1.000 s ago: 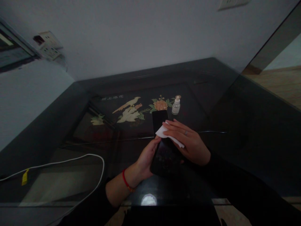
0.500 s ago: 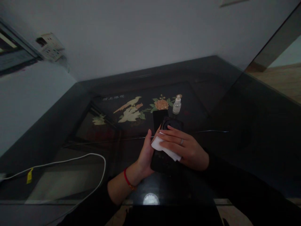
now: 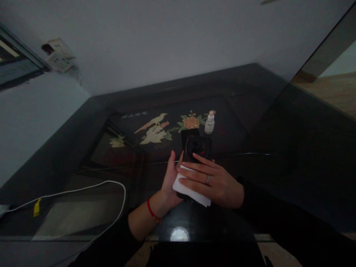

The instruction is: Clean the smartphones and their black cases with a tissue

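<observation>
The left hand (image 3: 168, 181) is gripping the black phone (image 3: 198, 147) by its left edge, steadying it while the right hand (image 3: 219, 185), fingers laid flat, is pressing a white wipe (image 3: 191, 194) against the phone's lower half.

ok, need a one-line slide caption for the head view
A black phone held in the left hand, the right hand pressing a white wipe onto it, small bottle behind.

Left hand (image 3: 169, 181) grips black phone (image 3: 196, 148) from its left edge; right hand (image 3: 211, 180) presses white wipe (image 3: 189, 189) flat on it. Small bottle (image 3: 209, 123) just beyond, white cable (image 3: 83, 191) far left.
</observation>
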Motion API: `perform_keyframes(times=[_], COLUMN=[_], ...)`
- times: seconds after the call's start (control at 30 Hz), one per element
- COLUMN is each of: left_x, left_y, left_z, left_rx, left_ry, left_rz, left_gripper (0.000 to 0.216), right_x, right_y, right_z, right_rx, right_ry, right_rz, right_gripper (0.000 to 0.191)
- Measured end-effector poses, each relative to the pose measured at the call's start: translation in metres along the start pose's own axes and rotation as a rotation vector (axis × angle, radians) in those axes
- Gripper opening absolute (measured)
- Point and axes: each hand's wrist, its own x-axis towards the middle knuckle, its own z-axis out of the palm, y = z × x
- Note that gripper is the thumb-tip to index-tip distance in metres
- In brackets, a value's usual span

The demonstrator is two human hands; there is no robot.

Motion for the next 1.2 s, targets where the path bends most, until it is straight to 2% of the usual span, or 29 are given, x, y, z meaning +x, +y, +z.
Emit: perform_keyframes(times=[0.1, 0.2, 0.27, 0.43, 0.5, 0.6, 0.67, 0.73, 0.83, 0.9, 1.0, 1.1, 1.13, 1.2], left_x=[0.001, 0.001, 0.001, 0.003, 0.003, 0.005, 0.005, 0.005, 0.002, 0.001, 0.000, 0.002, 0.003, 0.003], left_y=[0.002, 0.003, 0.003, 0.001, 0.001, 0.002, 0.004, 0.004, 0.002, 0.001, 0.001, 0.003, 0.003, 0.004], left_z=[-0.002, -0.004, -0.004, -0.002, -0.002, -0.003, -0.002, -0.001, 0.001, 0.002, 0.002, 0.001, 0.001, 0.000], left_rx=[0.043, 0.081, 0.062, -0.035, -0.049, -0.043, -0.049, -0.064, -0.092, -0.089, -0.062, -0.052, -0.048, -0.040], left_ry=[-0.055, -0.049, -0.041, 0.031, 0.021, -0.023, -0.017, 0.016, 0.101, 0.128, 0.087, 0.062, 0.064, 0.072], left_rz=[-0.001, -0.047, -0.020, 0.020, 0.021, 0.008, 0.023, 0.043, 0.079, 0.051, -0.029, -0.011, 0.007, 0.038], left_gripper=[0.073, 0.078, 0.077, 0.066, 0.067, 0.072, 0.072, 0.066, 0.056, 0.057, 0.067, 0.070, 0.070, 0.068], right_x=[0.003, 0.003, 0.001, -0.004, -0.003, -0.001, -0.001, -0.003, -0.004, -0.002, 0.003, 0.006, 0.005, 0.002], right_y=[-0.012, -0.016, -0.011, 0.004, 0.000, -0.010, -0.012, -0.008, 0.002, 0.003, -0.007, -0.014, -0.013, -0.008], right_z=[0.005, 0.007, 0.007, 0.003, 0.003, 0.004, 0.005, 0.005, 0.004, 0.005, 0.007, 0.007, 0.007, 0.006], right_rx=[0.022, 0.066, 0.083, 0.043, 0.064, 0.132, 0.142, 0.106, 0.017, -0.008, 0.016, 0.059, 0.066, 0.054], right_ry=[0.012, 0.018, 0.006, 0.050, 0.036, -0.002, -0.017, -0.005, 0.018, 0.016, -0.015, -0.034, -0.027, -0.008], right_rz=[-0.124, -0.184, -0.145, 0.109, 0.075, -0.092, -0.144, -0.075, 0.123, 0.169, 0.072, -0.085, -0.096, -0.013], right_gripper=[0.027, 0.024, 0.026, 0.029, 0.029, 0.027, 0.026, 0.027, 0.030, 0.031, 0.031, 0.030, 0.030, 0.029])
